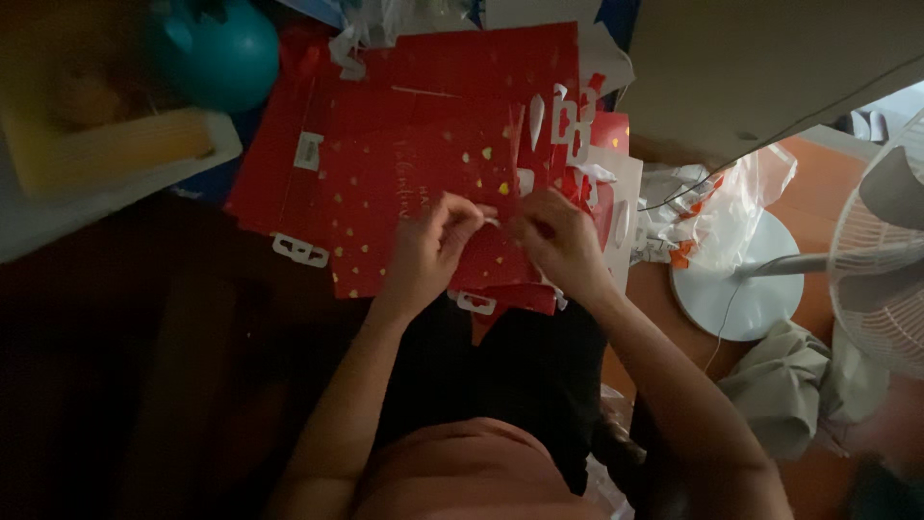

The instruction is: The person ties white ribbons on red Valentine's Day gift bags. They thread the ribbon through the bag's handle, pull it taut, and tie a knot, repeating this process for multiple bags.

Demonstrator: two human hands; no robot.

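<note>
Several flat red card sheets (423,125) overlap in pile across lap and dark surface ahead, largest at back. Front red sheet (404,212) speckled with small gold and pale hearts, faint script across it. White standing fan (881,250) at right, round base on orange floor. Teal ball (217,48) top left. White die-cut tabs (300,250) stuck at sheet edges. Left hand (428,252) and right hand (558,241) close together, fingertips pinching small white strip (493,221) over front sheet.

Red card sheets (404,183) carry small gold and white hearts, with white plastic hanger tabs (299,250); a teal ball (217,48).
</note>
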